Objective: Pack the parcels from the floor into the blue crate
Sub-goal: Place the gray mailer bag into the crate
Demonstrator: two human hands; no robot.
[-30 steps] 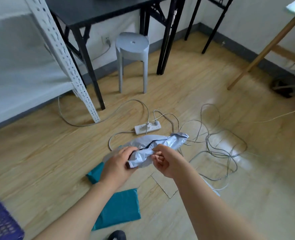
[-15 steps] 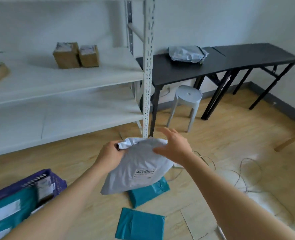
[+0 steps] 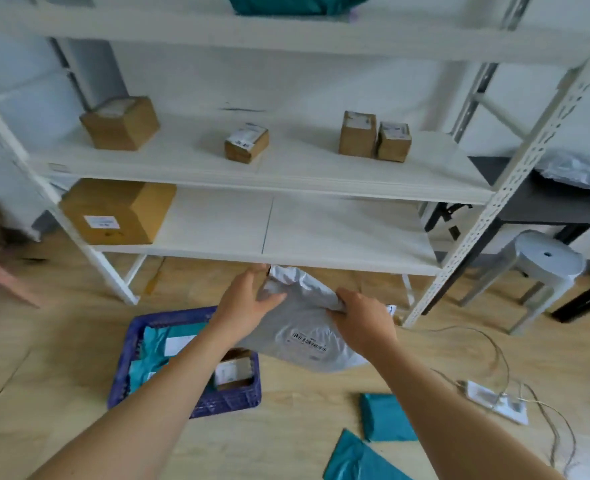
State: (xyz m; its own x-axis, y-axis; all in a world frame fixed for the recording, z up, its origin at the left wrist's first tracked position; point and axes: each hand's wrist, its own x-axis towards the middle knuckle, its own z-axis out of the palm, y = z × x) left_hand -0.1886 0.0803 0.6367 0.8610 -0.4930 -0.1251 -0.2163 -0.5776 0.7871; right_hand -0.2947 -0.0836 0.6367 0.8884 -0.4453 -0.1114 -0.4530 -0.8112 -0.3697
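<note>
A grey plastic mailer parcel [image 3: 304,327] with a barcode label is held in the air by both hands, just right of and above the blue crate [image 3: 141,323]. My left hand [image 3: 248,303] holds its upper left edge, thumb on top. My right hand [image 3: 362,317] grips its right edge with curled fingers. The crate stands on the floor below my left forearm and holds teal mailers and a small brown box [image 3: 234,368]. Two teal mailer parcels [image 3: 383,417] [image 3: 355,462] lie on the floor at lower right.
A white metal shelf rack [image 3: 286,233] stands straight ahead with several cardboard boxes on it. A grey stool [image 3: 546,265] and a black table [image 3: 546,206] are at right. A power strip [image 3: 494,400] and loose cables lie on the floor at right.
The view has swung left from the cables to the shelf and crate. The grey parcel has travelled with both hands and now hangs beside the crate; my right hand has closed on its edge.
</note>
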